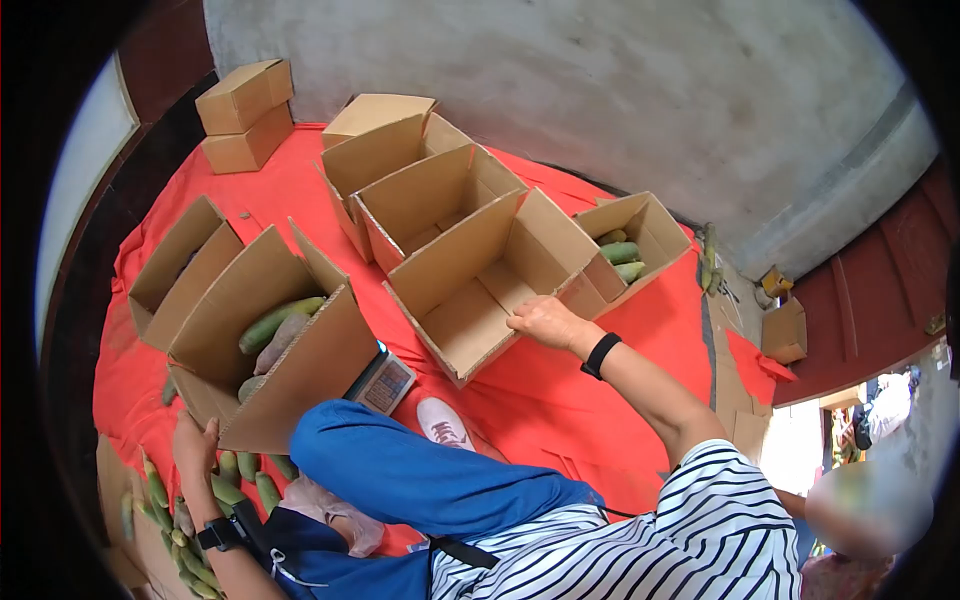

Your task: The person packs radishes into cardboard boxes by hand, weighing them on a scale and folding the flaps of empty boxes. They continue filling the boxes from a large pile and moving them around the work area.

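Note:
My right hand (550, 324) is closed on the near rim of an open, bare-bottomed cardboard box (470, 318) in the middle. On the left, a second cardboard box (300, 375) holds several long green and greyish vegetables (270, 330). My left hand (195, 445) grips that box at its lower near corner, thumb against the cardboard; some of its fingers are hidden. Beside this box, partly behind it, is a digital scale (385, 382). Loose green vegetables (228, 490) lie below my left hand.
Further open boxes (430, 195) stand behind the middle one, and one (650, 225) at right holds green vegetables. Two closed boxes (248, 100) are stacked by the wall. Red cloth (600, 400) covers the floor. A person (860, 520) is at the lower right.

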`<state>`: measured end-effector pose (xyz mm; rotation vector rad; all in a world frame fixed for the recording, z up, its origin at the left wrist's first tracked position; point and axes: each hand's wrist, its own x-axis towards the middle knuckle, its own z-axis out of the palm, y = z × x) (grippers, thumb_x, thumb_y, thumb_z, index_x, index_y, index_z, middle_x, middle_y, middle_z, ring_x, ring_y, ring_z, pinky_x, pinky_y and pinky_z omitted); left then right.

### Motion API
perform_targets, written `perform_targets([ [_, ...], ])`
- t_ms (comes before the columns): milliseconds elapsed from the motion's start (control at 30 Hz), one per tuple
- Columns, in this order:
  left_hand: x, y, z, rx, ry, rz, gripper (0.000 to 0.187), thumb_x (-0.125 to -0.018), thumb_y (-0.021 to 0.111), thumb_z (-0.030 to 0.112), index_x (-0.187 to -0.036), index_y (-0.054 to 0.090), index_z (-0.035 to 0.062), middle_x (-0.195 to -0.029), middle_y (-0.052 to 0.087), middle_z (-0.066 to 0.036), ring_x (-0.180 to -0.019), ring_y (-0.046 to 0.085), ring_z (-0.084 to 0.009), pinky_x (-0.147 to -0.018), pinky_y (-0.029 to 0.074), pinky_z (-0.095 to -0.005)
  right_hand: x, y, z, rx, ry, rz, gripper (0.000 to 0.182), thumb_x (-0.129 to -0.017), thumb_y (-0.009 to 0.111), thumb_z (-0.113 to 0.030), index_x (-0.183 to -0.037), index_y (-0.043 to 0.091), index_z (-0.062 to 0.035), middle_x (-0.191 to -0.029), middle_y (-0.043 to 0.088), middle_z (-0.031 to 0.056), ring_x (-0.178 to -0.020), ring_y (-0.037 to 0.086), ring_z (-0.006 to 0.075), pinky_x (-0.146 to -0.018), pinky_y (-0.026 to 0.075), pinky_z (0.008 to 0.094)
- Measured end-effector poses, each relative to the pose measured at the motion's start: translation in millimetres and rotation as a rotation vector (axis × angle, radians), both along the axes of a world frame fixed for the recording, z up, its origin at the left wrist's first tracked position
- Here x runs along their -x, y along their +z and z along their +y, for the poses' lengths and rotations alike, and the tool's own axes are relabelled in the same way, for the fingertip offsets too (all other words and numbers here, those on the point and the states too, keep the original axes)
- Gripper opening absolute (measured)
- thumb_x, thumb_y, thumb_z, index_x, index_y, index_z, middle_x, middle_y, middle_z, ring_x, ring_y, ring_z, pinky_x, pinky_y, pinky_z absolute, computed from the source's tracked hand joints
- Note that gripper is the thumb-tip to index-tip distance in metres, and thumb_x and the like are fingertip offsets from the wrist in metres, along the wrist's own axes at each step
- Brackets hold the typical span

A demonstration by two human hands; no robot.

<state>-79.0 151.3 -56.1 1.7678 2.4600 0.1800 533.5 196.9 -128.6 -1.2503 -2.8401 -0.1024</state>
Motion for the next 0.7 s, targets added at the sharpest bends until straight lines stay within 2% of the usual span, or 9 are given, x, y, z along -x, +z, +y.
perform_targets([
  [133, -6, 4, -1, -0.001, 0.008, 0.016, 0.039, -0.080, 0.068, 0.024, -0.101, 0.048, -0.0030, -0.091, 0.063, -0.027, -0.088, 0.062, -0.0416, -0.075, 0.049, -0.0467, -7, -11, 26, 0.023, -0.014, -0.064, 0.009, -0.080, 0.062, -0.019, -0.081, 0.058, -0.0112, -0.083, 0.061, 0.0065, -0.081, 0.062, 0.0259, -0.070, 0.051, 0.0368],
  [367, -9, 2, 0, -0.019, -0.015, 0.019, 0.040, -0.080, 0.068, 0.023, -0.101, 0.047, -0.0037, -0.090, 0.063, -0.027, -0.087, 0.061, -0.0430, -0.074, 0.048, -0.0470, -30, -38, 61, -0.006, -0.017, -0.062, 0.011, -0.079, 0.063, -0.021, -0.081, 0.056, -0.0119, -0.079, 0.059, 0.0064, -0.078, 0.062, 0.0261, -0.067, 0.052, 0.0370],
  [467, -6, 0, 0, -0.023, -0.024, 0.027, 0.039, -0.080, 0.068, 0.022, -0.101, 0.047, -0.0036, -0.088, 0.062, -0.027, -0.087, 0.061, -0.0434, -0.074, 0.048, -0.0473, -30, -36, 69, 0.008, -0.034, -0.055, 0.017, -0.077, 0.068, -0.026, -0.082, 0.059, -0.0117, -0.082, 0.061, 0.0054, -0.084, 0.062, 0.0256, -0.072, 0.051, 0.0368],
  [567, 15, -16, 6, -0.011, -0.041, 0.058, 0.037, -0.080, 0.067, 0.021, -0.100, 0.047, -0.0033, -0.087, 0.062, -0.027, -0.084, 0.061, -0.0434, -0.073, 0.047, -0.0477, -33, -39, 65, -0.009, -0.097, -0.041, 0.017, -0.076, 0.069, -0.026, -0.082, 0.059, -0.0124, -0.082, 0.061, 0.0051, -0.085, 0.061, 0.0257, -0.073, 0.050, 0.0369],
  [633, 15, -19, 5, 0.004, -0.054, 0.059, 0.037, -0.080, 0.067, 0.021, -0.099, 0.047, -0.0031, -0.085, 0.061, -0.026, -0.083, 0.060, -0.0433, -0.072, 0.047, -0.0478, -39, -46, 53, -0.001, -0.143, -0.050, 0.012, -0.079, 0.065, -0.022, -0.082, 0.059, -0.0128, -0.083, 0.061, 0.0048, -0.087, 0.061, 0.0258, -0.077, 0.049, 0.0379],
  [700, 15, -15, 4, -0.033, -0.074, 0.050, 0.037, -0.080, 0.068, 0.021, -0.097, 0.046, -0.0034, -0.082, 0.059, -0.026, -0.079, 0.059, -0.0427, -0.070, 0.045, -0.0477, -38, -46, 39, -0.079, -0.181, -0.121, 0.013, -0.077, 0.065, -0.019, -0.087, 0.058, -0.0122, -0.084, 0.059, 0.0059, -0.087, 0.059, 0.0260, -0.076, 0.048, 0.0394],
])
